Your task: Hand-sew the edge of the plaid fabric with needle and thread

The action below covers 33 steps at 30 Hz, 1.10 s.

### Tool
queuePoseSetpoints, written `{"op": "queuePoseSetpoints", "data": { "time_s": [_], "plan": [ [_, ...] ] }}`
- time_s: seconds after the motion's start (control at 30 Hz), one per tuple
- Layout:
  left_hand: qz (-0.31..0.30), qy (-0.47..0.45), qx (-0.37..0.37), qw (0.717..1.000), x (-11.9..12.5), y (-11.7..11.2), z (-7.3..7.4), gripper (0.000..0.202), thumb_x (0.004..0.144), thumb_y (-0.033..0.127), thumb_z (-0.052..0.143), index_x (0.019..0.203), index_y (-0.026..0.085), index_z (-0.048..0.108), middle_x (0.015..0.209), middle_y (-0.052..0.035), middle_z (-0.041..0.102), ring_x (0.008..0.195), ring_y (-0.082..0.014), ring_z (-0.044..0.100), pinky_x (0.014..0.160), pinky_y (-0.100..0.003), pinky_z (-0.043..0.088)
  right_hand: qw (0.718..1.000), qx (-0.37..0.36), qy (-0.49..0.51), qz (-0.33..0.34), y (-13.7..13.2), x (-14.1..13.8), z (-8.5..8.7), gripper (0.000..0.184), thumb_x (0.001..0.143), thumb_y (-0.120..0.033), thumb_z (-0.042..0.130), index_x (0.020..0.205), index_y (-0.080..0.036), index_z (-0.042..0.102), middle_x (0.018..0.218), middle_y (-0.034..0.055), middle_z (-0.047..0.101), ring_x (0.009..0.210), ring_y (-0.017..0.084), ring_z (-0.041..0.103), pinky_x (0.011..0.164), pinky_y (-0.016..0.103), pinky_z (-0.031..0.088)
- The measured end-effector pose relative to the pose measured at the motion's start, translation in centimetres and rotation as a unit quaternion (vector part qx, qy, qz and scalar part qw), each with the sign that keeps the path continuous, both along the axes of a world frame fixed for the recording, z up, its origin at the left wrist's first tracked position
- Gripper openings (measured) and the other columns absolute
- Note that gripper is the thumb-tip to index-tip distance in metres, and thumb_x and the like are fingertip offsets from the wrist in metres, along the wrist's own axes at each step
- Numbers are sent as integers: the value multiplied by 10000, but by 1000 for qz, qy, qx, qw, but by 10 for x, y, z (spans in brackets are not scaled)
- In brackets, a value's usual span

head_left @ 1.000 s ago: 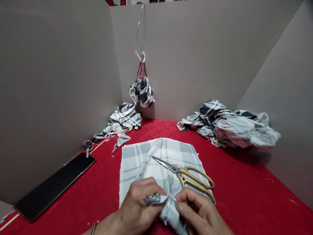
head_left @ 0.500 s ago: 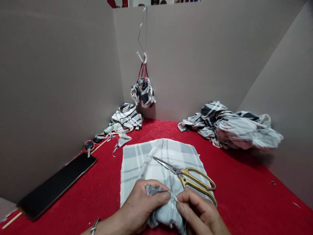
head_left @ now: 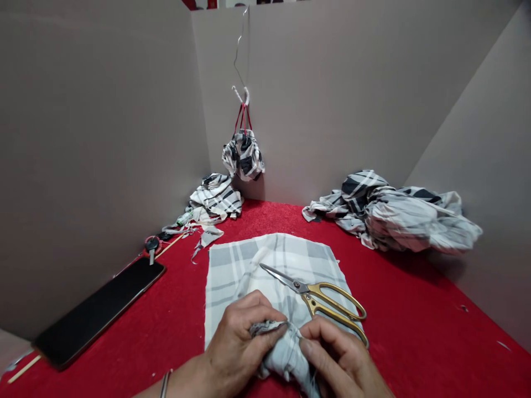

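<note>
A bunched piece of grey and white checked cloth (head_left: 286, 359) is pinched between my two hands, low in the view. My left hand (head_left: 244, 337) grips its upper left edge between thumb and fingers. With thumb and forefinger together, my right hand (head_left: 338, 354) holds the right side of the same edge; whether a needle or thread is there I cannot tell. Just beyond, a flat checked cloth (head_left: 232, 276) lies on the table. Gold-handled scissors (head_left: 305, 288) rest on it, blades pointing away to the left, handles near my right hand.
The red-covered table (head_left: 415, 331) has grey walls around it. Along the left lie a phone (head_left: 99, 309), a key (head_left: 152, 251) and a thin stick (head_left: 25, 369). Crumpled checked cloth (head_left: 215, 196) and a larger heap (head_left: 398, 215) sit at the back. A checked pouch (head_left: 244, 155) hangs from a hook.
My left hand has rolled, its knuckles rising, and the folded edge of the bunched cloth has turned with it. My right hand has barely moved. The scissors and flat cloth lie as before.
</note>
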<state>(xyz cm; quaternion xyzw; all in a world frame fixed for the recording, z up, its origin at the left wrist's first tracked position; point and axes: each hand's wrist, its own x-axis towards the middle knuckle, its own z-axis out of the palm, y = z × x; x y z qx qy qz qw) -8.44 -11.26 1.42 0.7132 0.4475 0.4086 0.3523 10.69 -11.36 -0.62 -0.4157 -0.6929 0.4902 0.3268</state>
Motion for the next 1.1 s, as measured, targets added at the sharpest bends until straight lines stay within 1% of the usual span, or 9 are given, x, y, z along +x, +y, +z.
{"op": "queuePoseSetpoints", "data": {
  "time_s": [0.13, 0.23, 0.37, 0.63, 0.73, 0.8, 0.87, 0.97, 1.1],
  "plan": [
    [5, 88, 100, 991, 0, -4, -1, 171, 850, 223, 513, 744, 156, 629, 682, -44, 559, 656, -141, 523, 614, -242, 371, 999, 36, -15, -14, -2, -1, 0, 365, 885, -474, 402, 724, -183, 551, 625, -2, 472, 565, 146, 438, 506, 231, 355],
    [10, 116, 126, 985, 1, -6, -2, 163, 855, 222, 508, 748, 151, 609, 663, -44, 550, 637, -140, 514, 597, -239, 362, 998, 56, -26, -28, -3, -2, 0, 335, 891, -439, 403, 724, -187, 547, 626, -3, 478, 573, 149, 448, 512, 231, 356],
    [-2, 97, 77, 992, 1, -5, -1, 174, 872, 251, 487, 837, 152, 626, 706, -48, 562, 663, -141, 538, 618, -233, 380, 996, 79, -34, -28, -2, -2, 1, 313, 900, -399, 388, 727, -190, 545, 630, -3, 486, 579, 150, 463, 526, 234, 367],
    [39, 33, 20, 999, 3, -6, 4, 232, 830, 314, 551, 678, 158, 630, 650, -29, 560, 643, -139, 527, 614, -236, 366, 988, 141, -56, -37, -3, -2, 6, 276, 899, -332, 395, 710, -194, 542, 621, 1, 511, 570, 152, 491, 531, 235, 369],
    [30, -70, -125, 989, 6, -5, 1, 272, 793, 399, 573, 680, 154, 600, 590, 4, 519, 555, -116, 473, 541, -223, 346, 988, 141, -50, -44, -5, -3, 5, 263, 900, -333, 401, 720, -201, 540, 631, 0, 508, 582, 155, 492, 542, 238, 369],
    [22, -174, -265, 948, 8, -3, 0, 323, 742, 467, 607, 702, 147, 579, 551, 29, 493, 493, -94, 423, 485, -203, 321, 987, 141, -42, -57, -6, -3, 3, 258, 896, -343, 408, 721, -205, 537, 630, -4, 496, 585, 157, 489, 546, 242, 362],
    [13, -246, -350, 904, 8, -1, -1, 372, 680, 500, 652, 698, 137, 568, 534, 37, 488, 473, -81, 404, 472, -193, 316, 988, 132, -45, -58, -5, -2, 3, 256, 894, -350, 411, 724, -204, 535, 633, -6, 490, 591, 158, 486, 554, 247, 359],
    [-3, -265, -386, 884, 5, 2, 4, 375, 600, 459, 729, 683, 123, 587, 541, 29, 512, 487, -79, 417, 481, -190, 330, 990, 126, -56, -31, -3, 0, 3, 261, 898, -354, 406, 734, -198, 536, 640, -3, 493, 596, 158, 486, 560, 251, 361],
    [-19, -231, -377, 897, 2, 1, 11, 398, 503, 299, 808, 817, 110, 653, 603, 16, 578, 534, -85, 447, 522, -195, 361, 990, 123, -62, -6, -1, 2, 2, 265, 903, -341, 408, 739, -191, 552, 644, 1, 499, 599, 156, 493, 561, 253, 364]
  ]
}}
